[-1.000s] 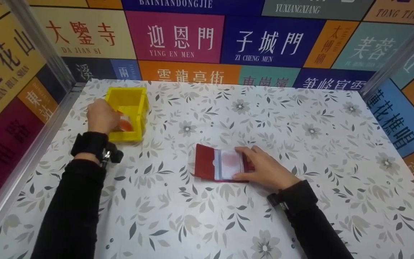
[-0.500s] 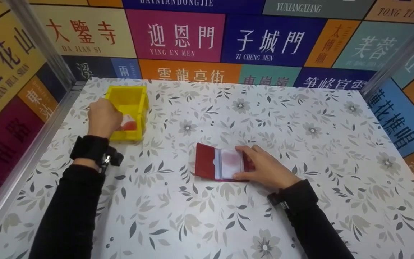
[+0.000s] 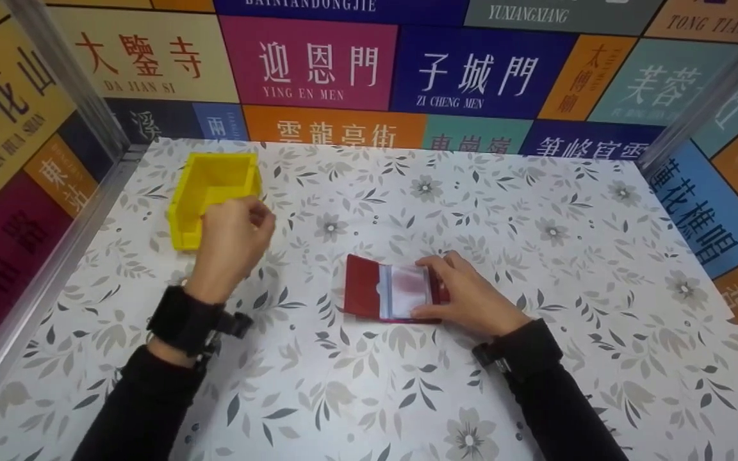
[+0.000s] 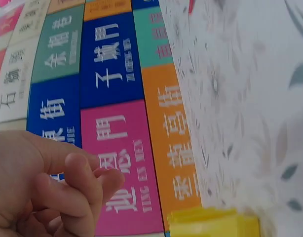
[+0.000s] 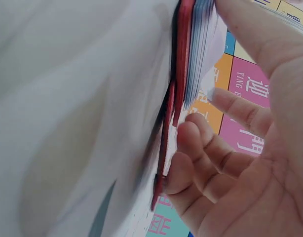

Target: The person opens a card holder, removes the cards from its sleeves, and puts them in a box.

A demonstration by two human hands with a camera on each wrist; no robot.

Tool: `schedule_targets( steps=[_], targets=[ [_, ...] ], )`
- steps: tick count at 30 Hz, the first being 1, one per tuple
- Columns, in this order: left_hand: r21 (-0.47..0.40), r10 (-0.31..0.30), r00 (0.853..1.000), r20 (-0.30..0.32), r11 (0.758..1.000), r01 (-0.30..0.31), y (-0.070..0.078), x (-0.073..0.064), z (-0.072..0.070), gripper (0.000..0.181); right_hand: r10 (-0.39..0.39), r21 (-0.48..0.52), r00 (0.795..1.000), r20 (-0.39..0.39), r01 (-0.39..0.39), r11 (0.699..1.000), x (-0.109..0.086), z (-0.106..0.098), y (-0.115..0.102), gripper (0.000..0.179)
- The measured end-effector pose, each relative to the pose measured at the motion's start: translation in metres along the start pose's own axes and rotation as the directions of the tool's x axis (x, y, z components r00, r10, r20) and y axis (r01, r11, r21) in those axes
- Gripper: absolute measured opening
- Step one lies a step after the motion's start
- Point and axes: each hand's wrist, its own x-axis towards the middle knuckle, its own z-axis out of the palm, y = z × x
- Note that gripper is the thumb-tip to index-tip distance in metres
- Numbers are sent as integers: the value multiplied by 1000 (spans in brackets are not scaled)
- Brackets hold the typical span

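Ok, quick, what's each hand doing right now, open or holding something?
Left hand: closed, fingers curled, nothing visible in it.
Right hand: holding the open red card holder by one side.

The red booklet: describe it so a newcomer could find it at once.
On the white, leaf-patterned table, look near the middle, right of the yellow bin. The right hand holds the red booklet there. Unlike the bin, it lies open, showing translucent sleeves.
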Motion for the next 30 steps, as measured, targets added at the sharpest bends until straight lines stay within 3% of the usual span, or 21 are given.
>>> schedule_targets(
  steps=[3,5,8,11,14,20,26,30],
  targets=[
    [-55,75,993,93,996,-70,22,-15,22,11,-11,3,1000,-14,11,1000,1,0,0,78],
    [-102,136,979,154,987,-121,36,-25,40,8,-22,2,999,-26,22,1000,1,0,0,76],
    [-161,253,944,211,962,-221,53,-38,70,5,-35,3,999,-40,35,999,1,1,-1,74],
    [-196,362,904,228,926,-322,63,-47,96,4,-60,17,997,-54,61,998,2,2,-2,73],
    [-213,399,884,245,911,-352,67,-51,113,5,-71,78,997,-42,74,994,2,2,-3,74],
    [-253,310,899,310,938,-236,67,-52,128,14,-120,172,993,-6,119,978,4,-1,-4,76],
    [-302,262,920,291,938,-171,67,-49,128,37,-221,202,974,-55,228,952,3,-3,-8,77],
    [-327,224,934,279,936,-127,66,-46,127,47,-253,253,966,-57,259,932,3,-1,-10,75]
  ],
)
